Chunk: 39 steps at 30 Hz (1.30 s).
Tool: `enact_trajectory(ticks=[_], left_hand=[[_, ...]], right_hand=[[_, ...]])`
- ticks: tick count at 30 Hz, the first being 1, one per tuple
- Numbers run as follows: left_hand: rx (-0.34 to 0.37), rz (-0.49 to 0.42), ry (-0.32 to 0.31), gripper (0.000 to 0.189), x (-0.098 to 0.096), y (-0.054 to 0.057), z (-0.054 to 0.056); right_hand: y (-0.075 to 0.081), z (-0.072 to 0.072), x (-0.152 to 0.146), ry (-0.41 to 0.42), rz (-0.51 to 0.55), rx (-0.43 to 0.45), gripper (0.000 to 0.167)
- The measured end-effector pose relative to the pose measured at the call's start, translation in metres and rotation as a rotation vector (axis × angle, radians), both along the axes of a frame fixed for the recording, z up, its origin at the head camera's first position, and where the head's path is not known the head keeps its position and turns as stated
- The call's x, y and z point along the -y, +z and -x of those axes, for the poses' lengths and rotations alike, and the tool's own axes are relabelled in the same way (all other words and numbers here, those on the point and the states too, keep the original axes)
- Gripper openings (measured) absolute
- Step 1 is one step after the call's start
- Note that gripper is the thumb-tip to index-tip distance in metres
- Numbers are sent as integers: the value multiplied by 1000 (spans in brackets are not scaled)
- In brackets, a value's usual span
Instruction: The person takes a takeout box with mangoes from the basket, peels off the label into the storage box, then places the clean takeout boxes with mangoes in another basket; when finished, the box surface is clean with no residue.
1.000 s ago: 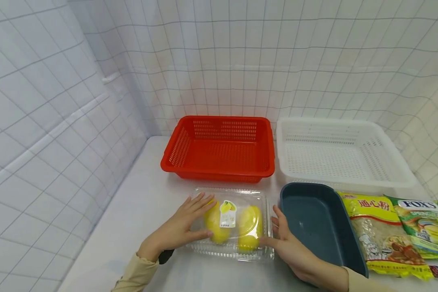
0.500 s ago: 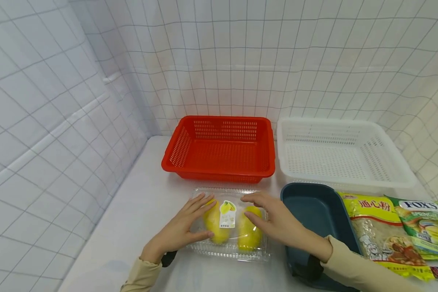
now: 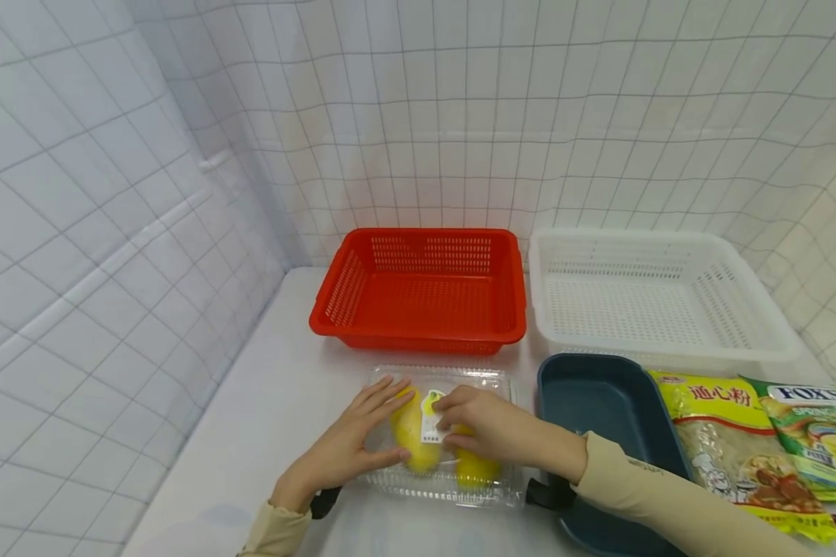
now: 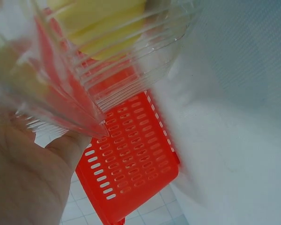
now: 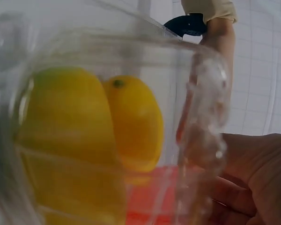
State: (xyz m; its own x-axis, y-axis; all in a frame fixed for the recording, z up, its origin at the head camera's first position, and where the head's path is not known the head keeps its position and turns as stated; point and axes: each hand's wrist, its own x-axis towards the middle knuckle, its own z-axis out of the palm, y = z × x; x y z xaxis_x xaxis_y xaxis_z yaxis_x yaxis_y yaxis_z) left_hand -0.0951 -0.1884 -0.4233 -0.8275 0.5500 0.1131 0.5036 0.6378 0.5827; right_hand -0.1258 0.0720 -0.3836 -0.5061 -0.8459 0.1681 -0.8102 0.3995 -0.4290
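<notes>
A clear plastic clamshell box (image 3: 446, 489) lies closed on the white table, with several yellow lemon-like fruits (image 3: 418, 455) inside. A white label with a lemon picture (image 3: 430, 428) is on its lid. My left hand (image 3: 348, 445) rests on the lid's left side with fingers spread; the left wrist view has the palm (image 4: 28, 183) beside the ribbed wall. Over the lid's right half is my right hand (image 3: 491, 424), fingers bent and fingertips at the label's right edge. Whether they pinch the label is hidden. Through the box, two fruits (image 5: 136, 124) appear in the right wrist view.
Behind the box stands a red basket (image 3: 418, 340), with a white basket (image 3: 669, 348) to its right. A dark blue tray (image 3: 599, 387) lies under my right forearm. Further right are a yellow pasta bag (image 3: 731, 433) and a green FOX'S bag (image 3: 815, 433).
My right hand has moved from the box's right side up over the lid and left to the label. The left hand has stayed on the lid's left side.
</notes>
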Motion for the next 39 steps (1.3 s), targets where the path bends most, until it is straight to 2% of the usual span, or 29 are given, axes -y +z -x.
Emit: enact_trajectory(ticks=[9, 19, 27, 34, 39], left_hand=[[-5, 1, 8, 74, -1, -1, 0], [-12, -7, 5, 72, -2, -1, -1], [-32, -4, -1, 71, -3, -2, -2], [-12, -4, 8, 70, -3, -1, -1], [-18, -16, -5, 70, -2, -2, 0]], right_hand=[[0, 8, 0, 27, -23, -14, 17], [-5, 16, -1, 8, 30, 53, 20], [-7, 15, 0, 2, 28, 44, 20], [-14, 15, 1, 23, 59, 10, 19], [-13, 19, 3, 12, 103, 8, 16]])
